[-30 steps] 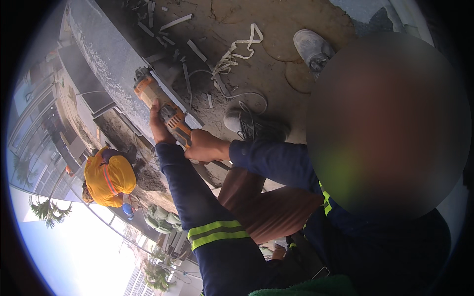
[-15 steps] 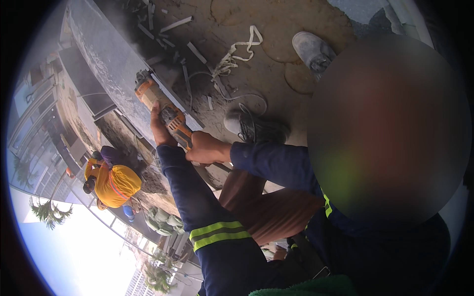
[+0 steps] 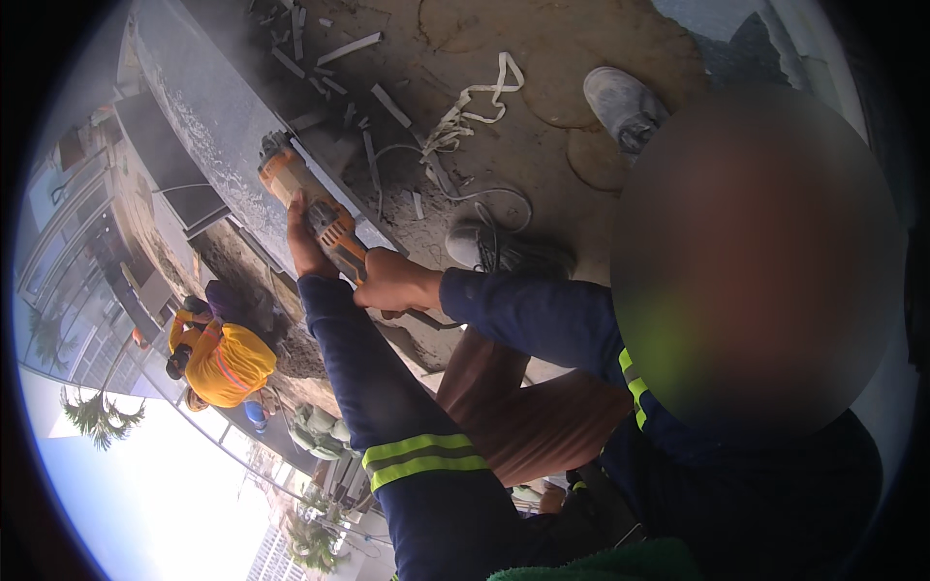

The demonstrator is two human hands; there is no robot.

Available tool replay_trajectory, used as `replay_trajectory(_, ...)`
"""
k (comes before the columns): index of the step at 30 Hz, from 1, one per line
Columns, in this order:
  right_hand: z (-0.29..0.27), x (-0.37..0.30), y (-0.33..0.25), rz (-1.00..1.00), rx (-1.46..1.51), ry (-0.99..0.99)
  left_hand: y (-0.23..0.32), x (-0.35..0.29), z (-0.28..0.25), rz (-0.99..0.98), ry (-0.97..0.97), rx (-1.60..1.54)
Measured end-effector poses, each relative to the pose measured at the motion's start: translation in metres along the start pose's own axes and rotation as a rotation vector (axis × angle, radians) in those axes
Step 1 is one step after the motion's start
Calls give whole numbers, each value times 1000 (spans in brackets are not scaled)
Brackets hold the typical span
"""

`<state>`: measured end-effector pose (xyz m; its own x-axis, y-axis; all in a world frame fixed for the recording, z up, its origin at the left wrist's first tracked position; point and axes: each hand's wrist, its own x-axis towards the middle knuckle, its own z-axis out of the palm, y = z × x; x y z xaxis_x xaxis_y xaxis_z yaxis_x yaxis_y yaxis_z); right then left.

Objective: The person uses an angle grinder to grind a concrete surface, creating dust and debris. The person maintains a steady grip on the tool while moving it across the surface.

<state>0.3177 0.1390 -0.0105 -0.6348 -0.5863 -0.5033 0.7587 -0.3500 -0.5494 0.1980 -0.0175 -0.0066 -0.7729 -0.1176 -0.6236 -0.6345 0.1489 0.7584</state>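
An orange-and-black angle grinder (image 3: 329,229) is held in both hands, its head lying at the long edge of a grey slab (image 3: 208,92). My left hand (image 3: 302,237) grips the front of the grinder's body, just behind the head. Around the rear handle, the fingers of my right hand (image 3: 395,281) are closed. A dark cord runs out behind that hand. The grinder's disc cannot be made out. Pale dust coats the slab around the tool.
Cut strips (image 3: 349,48) and a tangled pale strap (image 3: 484,102) litter the dusty ground. Two shoes, a nearer one (image 3: 509,254) and a farther one (image 3: 625,102), stand there. A co-worker in a yellow top (image 3: 231,363) is bent over at left. A blurred oval covers the right side.
The grinder and both hands have shifted slightly left along the slab's edge. My grip on the tool stays the same. The dust near the slab's far end looks a little thicker.
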Motion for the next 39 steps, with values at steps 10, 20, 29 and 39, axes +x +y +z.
replay_trajectory(10, -2, 14, -8, -12, 114, -31, 11, 14, -1, -45, -42, 3)
replay_trajectory(20, 1, -5, 2, -1, 29, 25, 1, -5, 4, -22, 10, 27)
replay_trajectory(29, -1, -2, 5, 8, 42, -15, -1, -5, 4, -1, 9, 3)
replay_trajectory(39, -4, 12, -5, 34, 109, -58, 7, 2, 11, -25, 31, 28)
